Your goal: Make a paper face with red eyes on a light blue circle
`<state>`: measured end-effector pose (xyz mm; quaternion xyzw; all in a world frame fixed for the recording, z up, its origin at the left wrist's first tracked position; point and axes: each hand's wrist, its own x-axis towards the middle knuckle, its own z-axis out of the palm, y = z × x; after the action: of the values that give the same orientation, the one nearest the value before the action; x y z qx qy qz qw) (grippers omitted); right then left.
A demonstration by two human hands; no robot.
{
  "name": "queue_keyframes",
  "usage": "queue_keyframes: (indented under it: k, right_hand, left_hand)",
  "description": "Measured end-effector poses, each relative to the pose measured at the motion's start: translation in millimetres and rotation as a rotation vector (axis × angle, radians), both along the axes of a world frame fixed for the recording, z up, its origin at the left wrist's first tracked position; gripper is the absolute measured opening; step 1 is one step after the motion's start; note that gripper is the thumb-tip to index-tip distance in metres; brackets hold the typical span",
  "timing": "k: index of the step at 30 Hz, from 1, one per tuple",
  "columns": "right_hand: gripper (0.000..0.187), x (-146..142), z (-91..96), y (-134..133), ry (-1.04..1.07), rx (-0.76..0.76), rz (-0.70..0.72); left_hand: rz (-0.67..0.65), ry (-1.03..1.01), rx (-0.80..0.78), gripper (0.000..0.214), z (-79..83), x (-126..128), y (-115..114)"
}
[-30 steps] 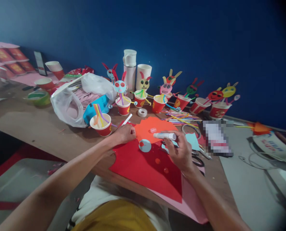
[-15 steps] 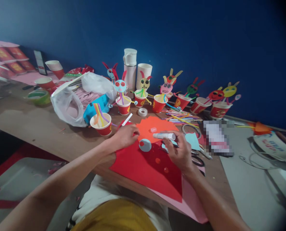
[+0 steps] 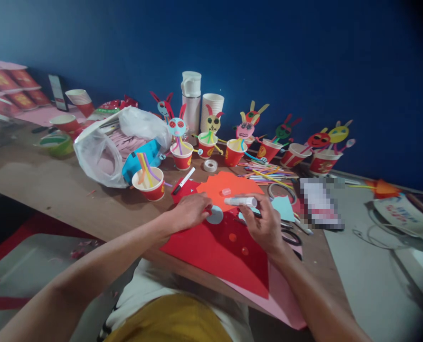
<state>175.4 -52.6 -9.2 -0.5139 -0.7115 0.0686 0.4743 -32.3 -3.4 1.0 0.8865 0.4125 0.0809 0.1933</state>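
My right hand grips a white glue stick, held level with its tip pointing left. My left hand has its fingers drawn together over the left edge of a pale blue paper disc; anything between the fingertips is hidden. The disc lies partly on an orange paper sheet and partly on red paper. A small clear cap rests on the orange sheet. Two little orange-red discs, one of them a paper dot, lie on the red paper near my right hand.
Rabbit-faced paper cups line the back, beside a thermos. A red cup with straws, a marker, a tape roll, loose straws and scissors surround the papers. A plastic bag sits left.
My left hand has moved slightly right and down, onto the pale blue disc, covering the orange spot seen on it earlier. The marker shows more fully. My right hand keeps the glue stick nearly in place.
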Motion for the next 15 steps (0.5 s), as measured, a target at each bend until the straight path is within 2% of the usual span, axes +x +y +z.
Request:
queue_keyframes:
  k: [4, 8, 12, 15]
  right_hand:
    - [0.019, -0.4, 1.4, 0.2, 0.011, 0.005, 0.026]
    - [0.019, -1.0, 2.2, 0.5, 0.025, 0.029, 0.036]
    - [0.019, -0.7, 1.0, -0.2, 0.057, 0.032, 0.009]
    - [0.019, -0.3, 0.9, -0.9, 0.123, 0.046, -0.027]
  left_hand:
    - [0.008, 0.013, -0.013, 0.01, 4.5, 3.2, -1.6]
    - [0.031, -0.076, -0.046, 0.006, 5.9, 4.5, -2.8]
    - [0.13, -0.349, -0.193, 0.003, 4.5, 8.1, 2.1]
    - [0.267, -0.657, -0.443, 0.007, 4.2, 15.5, 9.2]
